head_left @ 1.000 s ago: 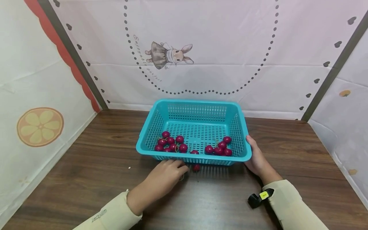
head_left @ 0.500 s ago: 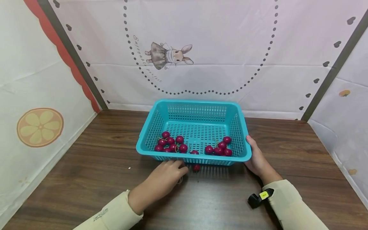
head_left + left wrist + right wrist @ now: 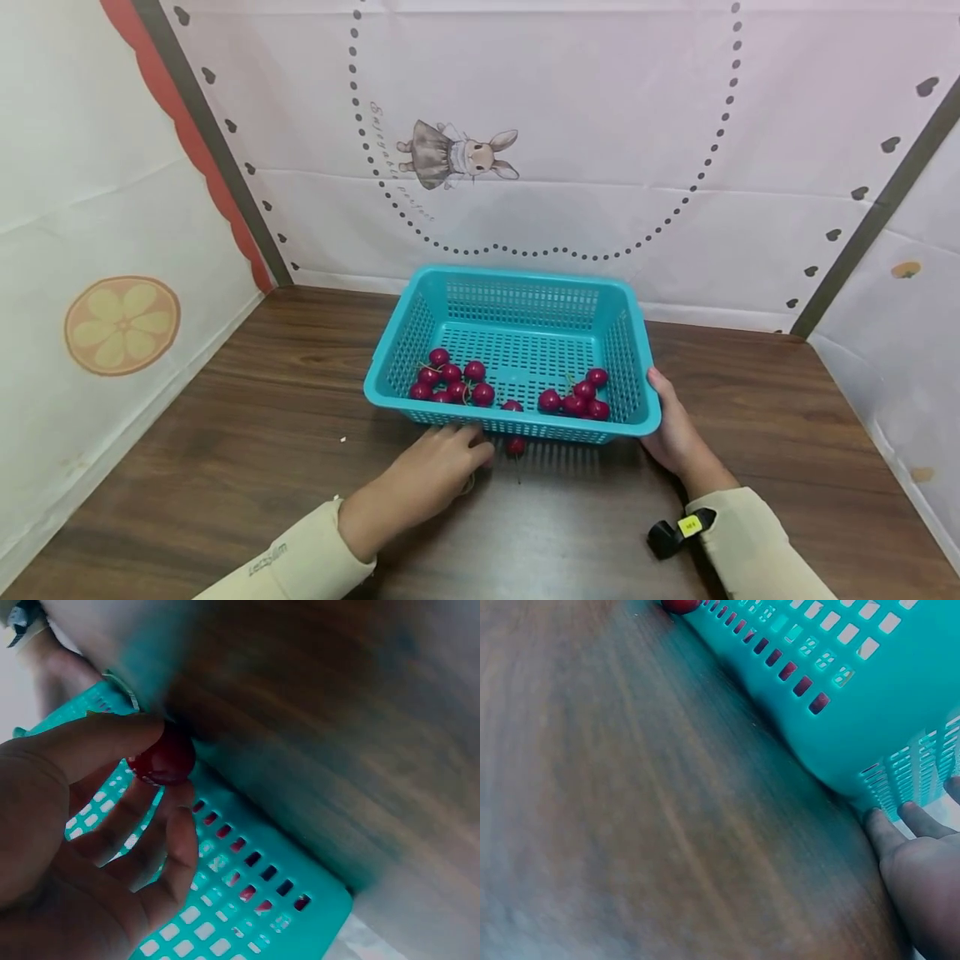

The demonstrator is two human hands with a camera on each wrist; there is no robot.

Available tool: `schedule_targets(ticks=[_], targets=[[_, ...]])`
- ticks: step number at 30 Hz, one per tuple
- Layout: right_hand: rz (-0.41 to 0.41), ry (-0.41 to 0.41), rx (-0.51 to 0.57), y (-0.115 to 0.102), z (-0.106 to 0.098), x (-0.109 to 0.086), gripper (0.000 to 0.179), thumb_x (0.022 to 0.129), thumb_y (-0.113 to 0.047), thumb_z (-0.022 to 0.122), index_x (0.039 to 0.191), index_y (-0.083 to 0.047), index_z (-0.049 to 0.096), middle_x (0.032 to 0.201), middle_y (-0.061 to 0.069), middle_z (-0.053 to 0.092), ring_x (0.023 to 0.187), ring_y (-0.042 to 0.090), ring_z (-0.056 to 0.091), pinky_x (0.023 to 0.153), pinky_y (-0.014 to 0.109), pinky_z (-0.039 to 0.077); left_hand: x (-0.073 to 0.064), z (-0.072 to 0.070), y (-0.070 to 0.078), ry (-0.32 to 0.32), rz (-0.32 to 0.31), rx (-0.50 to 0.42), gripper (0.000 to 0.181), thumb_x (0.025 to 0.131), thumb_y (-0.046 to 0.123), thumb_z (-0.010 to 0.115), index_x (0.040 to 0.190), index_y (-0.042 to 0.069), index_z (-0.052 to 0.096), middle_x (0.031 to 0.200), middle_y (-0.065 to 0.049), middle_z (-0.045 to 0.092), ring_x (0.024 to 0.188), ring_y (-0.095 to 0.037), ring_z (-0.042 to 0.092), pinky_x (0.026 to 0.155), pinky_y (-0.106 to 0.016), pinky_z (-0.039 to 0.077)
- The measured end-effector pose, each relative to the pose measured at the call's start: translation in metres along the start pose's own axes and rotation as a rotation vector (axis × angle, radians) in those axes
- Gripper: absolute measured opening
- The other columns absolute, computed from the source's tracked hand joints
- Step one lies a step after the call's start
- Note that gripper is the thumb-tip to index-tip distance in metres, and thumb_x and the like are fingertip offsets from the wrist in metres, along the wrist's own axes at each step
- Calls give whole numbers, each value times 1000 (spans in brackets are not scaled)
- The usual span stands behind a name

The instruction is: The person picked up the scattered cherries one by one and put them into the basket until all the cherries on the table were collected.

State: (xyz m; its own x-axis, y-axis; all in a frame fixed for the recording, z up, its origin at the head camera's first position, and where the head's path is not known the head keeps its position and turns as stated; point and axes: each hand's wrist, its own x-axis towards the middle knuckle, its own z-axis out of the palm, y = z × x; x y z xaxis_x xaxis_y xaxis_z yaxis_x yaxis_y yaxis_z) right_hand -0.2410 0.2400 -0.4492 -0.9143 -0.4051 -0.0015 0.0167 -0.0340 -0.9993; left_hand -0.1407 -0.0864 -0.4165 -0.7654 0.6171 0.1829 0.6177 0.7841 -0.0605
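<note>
A turquoise plastic basket stands on the table with several dark red cherries in two groups near its front wall. In front of it, my left hand pinches a cherry between thumb and fingers, as the left wrist view shows; a thin stem shows below this hand in the head view. Just right of that hand, another cherry lies on the table against the basket, stem toward me. My right hand rests against the basket's right side, with extended fingers touching the outer wall.
The brown wooden table runs back to a white printed cloth wall. More cloth closes off the left and right sides. A black strap device with a yellow label sits at the right cuff.
The head view has shifted slightly, so the scene sits a little lower and to the right. Both hands and the basket otherwise keep almost the same places.
</note>
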Motion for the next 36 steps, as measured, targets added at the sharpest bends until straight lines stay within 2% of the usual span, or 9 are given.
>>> schedule_targets(ticks=[5,10,14,17,21,24,27,31,36], targets=[[-11,15,22,2,-1,-2,70,103,-60,16,160,-23,1,162,16,15,141,39,30,94,24,52,0,-13,7,-27,17,-88,18,85,17,79,101,19,70,94,1,63,83,-15,58,74,-27,54],[-2,34,32,2,-4,-5,71,103,-60,17,160,-20,3,160,17,18,131,22,45,92,25,54,4,-31,15,-42,35,-221,20,86,17,79,103,22,71,94,6,58,85,-10,55,81,-24,53],[-3,27,38,4,-7,-7,71,103,-60,16,160,-20,3,160,17,19,125,11,51,92,26,54,6,-42,19,-33,54,-275,24,85,17,79,107,22,70,98,7,60,88,-9,56,84,-23,53],[2,25,34,5,-6,-8,71,103,-60,15,160,-20,2,160,17,19,125,13,51,93,27,55,6,-52,19,14,68,-303,26,85,17,79,108,22,70,99,7,61,90,-8,56,85,-23,54],[12,30,25,5,-4,-8,71,103,-60,15,160,-21,1,161,18,17,127,15,49,93,26,54,9,-67,11,141,60,-358,27,85,16,78,110,20,69,102,7,64,89,-6,58,82,-18,54],[9,28,22,4,-4,-8,72,103,-60,15,160,-21,0,162,18,16,128,16,47,93,25,54,17,-76,-3,210,14,-397,29,85,14,78,112,17,68,105,5,66,90,-6,61,79,-16,55],[6,25,17,3,-3,-7,72,102,-61,14,161,-21,0,162,18,15,132,22,44,93,25,53,27,-82,-21,223,-82,-403,38,82,16,83,116,16,67,108,2,66,95,-9,64,78,-22,58],[8,21,14,3,-2,-6,72,102,-61,14,161,-21,0,163,18,15,137,32,37,94,24,53,38,-82,-44,174,-211,-399,45,80,19,85,121,15,66,114,-1,67,97,-15,65,77,-28,60],[6,10,9,1,1,-1,72,103,-61,15,161,-21,1,163,17,16,141,38,32,96,28,54,45,-73,-69,75,-286,-367,38,81,15,82,117,13,68,114,-6,64,89,-19,61,70,-26,59]])
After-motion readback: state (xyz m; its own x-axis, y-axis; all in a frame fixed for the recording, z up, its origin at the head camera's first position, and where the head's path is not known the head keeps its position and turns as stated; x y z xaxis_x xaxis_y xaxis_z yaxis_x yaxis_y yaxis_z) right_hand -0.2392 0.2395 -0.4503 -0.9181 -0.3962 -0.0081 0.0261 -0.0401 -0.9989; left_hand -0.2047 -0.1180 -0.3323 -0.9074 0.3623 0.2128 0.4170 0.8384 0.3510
